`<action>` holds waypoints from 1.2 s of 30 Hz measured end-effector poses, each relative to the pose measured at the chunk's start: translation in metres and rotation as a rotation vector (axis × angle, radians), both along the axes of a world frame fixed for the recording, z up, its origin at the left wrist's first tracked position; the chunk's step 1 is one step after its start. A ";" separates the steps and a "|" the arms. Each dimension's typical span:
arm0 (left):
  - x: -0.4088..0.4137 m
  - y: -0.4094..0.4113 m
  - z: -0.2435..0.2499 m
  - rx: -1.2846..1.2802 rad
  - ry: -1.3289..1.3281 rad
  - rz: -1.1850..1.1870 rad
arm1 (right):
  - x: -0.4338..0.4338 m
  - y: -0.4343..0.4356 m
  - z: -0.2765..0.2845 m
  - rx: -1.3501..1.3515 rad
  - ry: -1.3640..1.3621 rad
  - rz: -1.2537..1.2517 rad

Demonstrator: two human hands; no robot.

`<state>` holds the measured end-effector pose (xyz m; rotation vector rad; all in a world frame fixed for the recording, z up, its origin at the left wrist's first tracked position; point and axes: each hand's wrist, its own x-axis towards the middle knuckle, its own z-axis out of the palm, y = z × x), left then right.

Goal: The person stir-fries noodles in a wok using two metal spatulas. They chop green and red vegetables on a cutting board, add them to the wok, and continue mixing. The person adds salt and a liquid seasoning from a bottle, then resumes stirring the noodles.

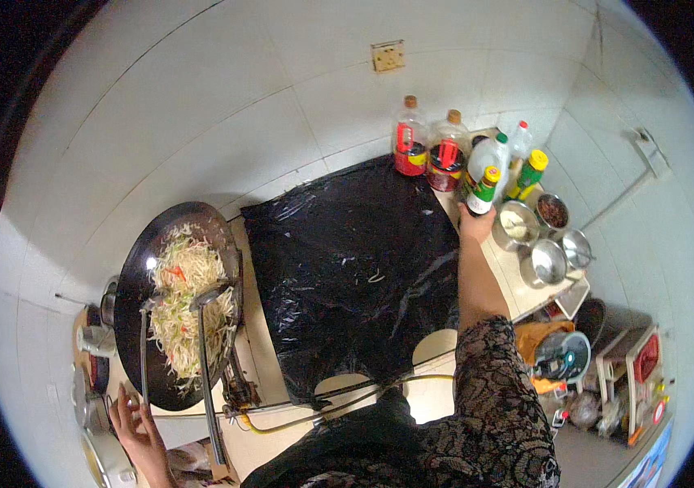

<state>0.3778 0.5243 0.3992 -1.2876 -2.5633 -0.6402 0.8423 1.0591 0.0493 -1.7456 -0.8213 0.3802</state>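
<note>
My right hand point(477, 223) is closed around a dark sauce bottle point(482, 194) with a yellow cap and a green-and-white label, among other bottles at the back right. My left hand point(138, 436) is at the lower left, below the wok point(132, 250), with its fingers somewhat apart. One metal utensil's handle point(144, 360) runs down to these fingers; whether they grip it is unclear. Another long-handled utensil point(205, 366) leans over the wok rim, no hand on it. Both utensil heads rest in pale shredded food point(191, 323) with red and green bits.
Black plastic sheeting point(347, 274) covers the middle counter. Two bottles of dark liquid point(410, 152) stand by the wall. Metal bowls point(544, 263) sit beyond my right hand. A yellow hose point(286, 430) crosses the front edge. A shelf point(627, 366) with goods stands at right.
</note>
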 end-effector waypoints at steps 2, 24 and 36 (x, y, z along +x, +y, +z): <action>0.021 0.022 0.010 0.101 -0.061 -0.092 | -0.006 -0.015 0.017 0.057 -0.041 0.100; 0.041 0.008 0.074 0.332 0.737 -1.201 | -0.218 -0.353 0.326 -0.188 -0.162 2.603; -0.110 -0.103 0.025 0.633 -0.265 -0.113 | -0.351 -0.378 0.394 0.609 -1.004 1.730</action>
